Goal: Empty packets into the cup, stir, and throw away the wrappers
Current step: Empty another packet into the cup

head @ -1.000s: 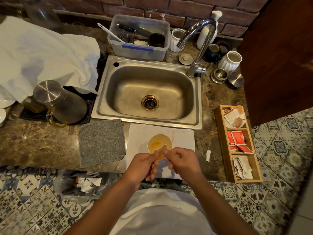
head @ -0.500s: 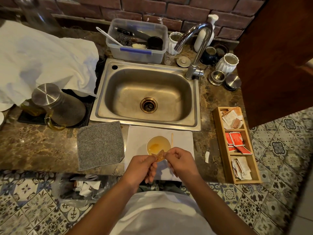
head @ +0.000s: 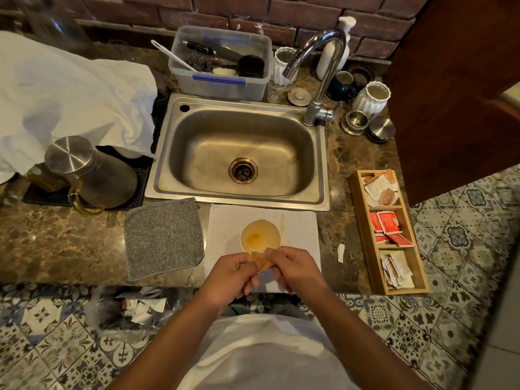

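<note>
Compared with a second ago, I see little change: both hands stay closed on the same amber packet [head: 261, 260], which sits a touch lower against the near rim of the cup [head: 260, 235] than it did. My left hand [head: 231, 274] pinches the packet's lower left part in a tight grip, fingers curled in; my right hand [head: 292, 267] pinches its upper right edge the same way. The packet's long axis runs on a diagonal, from low near my left fingers up toward the cup, its upper end pointing at the rim and just overlapping it. The cup stands upright on a white napkin [head: 298, 229] on the counter [head: 56, 243], with amber liquid pooled inside. A wooden stir stick [head: 282, 230] lies just right of the cup, its long axis pointing away from me. Further right, a wooden organizer [head: 356, 218] holds more packets in three compartments. A grey cloth [head: 163, 237] lies left of the napkin. Beyond them is the steel sink [head: 242, 153].
</note>
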